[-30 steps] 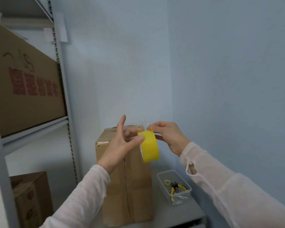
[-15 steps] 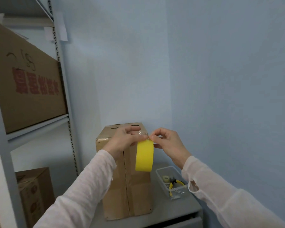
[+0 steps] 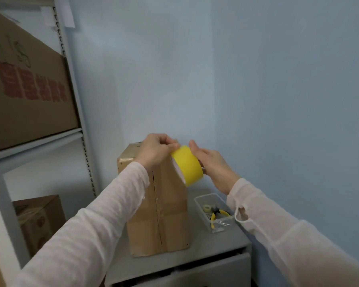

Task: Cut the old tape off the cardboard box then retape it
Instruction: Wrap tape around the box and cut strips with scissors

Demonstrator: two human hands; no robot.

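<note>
A tall brown cardboard box (image 3: 166, 220) stands upright on a grey cabinet (image 3: 211, 251), its front seam running top to bottom. In front of the box's upper right corner I hold a yellow roll of tape (image 3: 188, 165). My left hand (image 3: 157, 151) has curled fingers and pinches the roll's top edge, near the box top. My right hand (image 3: 210, 162) holds the roll from its right side, fingers behind it. The tape's loose end is too small to make out.
A clear plastic tray (image 3: 201, 206) to the right of the box holds a small tape roll (image 3: 207, 208) and yellow-handled pliers (image 3: 218, 214). A metal shelf rack (image 3: 77, 112) on the left carries a large printed carton (image 3: 27, 88); another carton (image 3: 37, 220) sits below. Blue walls close the corner.
Both hands have sunk with the roll toward the top of the box. The roll has turned, so its yellow band faces me more. My left fingers have closed on its top edge.
</note>
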